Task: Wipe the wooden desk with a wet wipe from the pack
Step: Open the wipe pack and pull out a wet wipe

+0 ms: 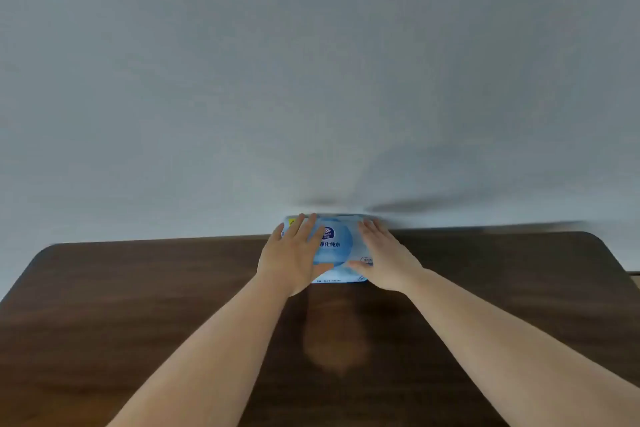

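A blue and white wet wipe pack (333, 246) lies at the far middle edge of the dark wooden desk (138, 305), against the wall. My left hand (292, 258) lies flat over the pack's left side with its thumb across the front. My right hand (384, 258) covers the right side, its thumb touching the pack's lower right part. Both hands clasp the pack from the sides. No loose wipe is visible.
A plain grey-white wall (311, 80) rises directly behind the desk. The desk has rounded far corners (592, 239). A pale reflection (334, 347) shows on the wood in front of the pack.
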